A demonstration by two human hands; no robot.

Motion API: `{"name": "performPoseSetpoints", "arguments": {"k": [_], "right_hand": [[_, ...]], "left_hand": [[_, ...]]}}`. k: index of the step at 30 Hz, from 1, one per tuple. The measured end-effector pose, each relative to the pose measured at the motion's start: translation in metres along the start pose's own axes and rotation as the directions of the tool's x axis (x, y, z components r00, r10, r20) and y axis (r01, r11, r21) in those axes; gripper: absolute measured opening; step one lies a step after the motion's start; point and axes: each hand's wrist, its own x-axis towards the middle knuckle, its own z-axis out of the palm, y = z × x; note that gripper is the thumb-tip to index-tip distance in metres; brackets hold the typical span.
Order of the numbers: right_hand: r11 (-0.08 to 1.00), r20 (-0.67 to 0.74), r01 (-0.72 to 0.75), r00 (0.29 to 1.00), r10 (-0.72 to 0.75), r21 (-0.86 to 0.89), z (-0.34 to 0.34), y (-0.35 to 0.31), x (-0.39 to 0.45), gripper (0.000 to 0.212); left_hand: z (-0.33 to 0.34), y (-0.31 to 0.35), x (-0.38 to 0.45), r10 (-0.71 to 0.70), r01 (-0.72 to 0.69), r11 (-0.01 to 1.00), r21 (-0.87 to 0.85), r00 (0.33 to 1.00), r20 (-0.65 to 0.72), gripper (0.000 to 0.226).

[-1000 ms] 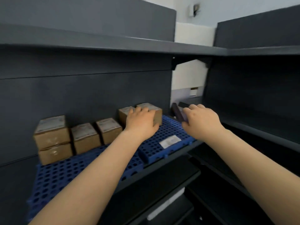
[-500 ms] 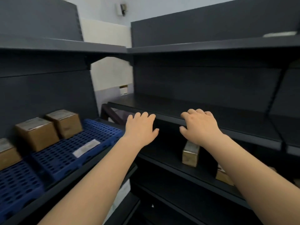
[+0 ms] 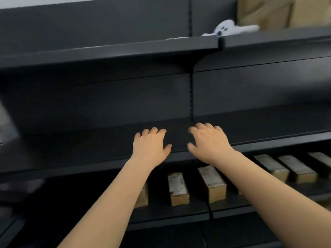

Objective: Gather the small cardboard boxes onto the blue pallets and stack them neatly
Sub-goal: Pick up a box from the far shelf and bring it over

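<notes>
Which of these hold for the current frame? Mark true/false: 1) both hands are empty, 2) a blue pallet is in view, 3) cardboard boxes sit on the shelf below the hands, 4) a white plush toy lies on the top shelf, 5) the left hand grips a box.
1) True. The left hand and right hand hold nothing, fingers loosely spread over the dark metal middle shelf.
2) False. No pallet shows; only dark shelving.
3) True. Small brown cardboard boxes stand in a row on the lower shelf.
4) True. A white plush toy lies on the top shelf.
5) False. The left hand touches no box.
</notes>
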Motion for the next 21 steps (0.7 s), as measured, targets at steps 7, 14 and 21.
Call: {"name": "performPoseSetpoints", "arguments": {"k": [7, 14, 21], "right_hand": [[0.941, 0.0, -0.321, 0.946, 0.323, -0.103, -0.003, 0.092, 0.001, 0.046], [0.829, -0.048, -0.55, 0.835, 0.548, -0.104, -0.021, 0.185, -0.037, 0.046], [0.754, -0.095, -0.649, 0.761, 0.642, -0.098, -0.041, 0.297, -0.083, 0.047]], "left_hand": [[0.018, 0.088, 0.096, 0.307, -0.312, 0.938, -0.153, 0.95, -0.056, 0.058], [0.023, 0.206, 0.137, 0.521, -0.532, 0.802, -0.271, 0.845, -0.118, 0.062], [0.023, 0.331, 0.162, 0.594, -0.605, 0.731, -0.315, 0.792, -0.142, 0.062]]}}
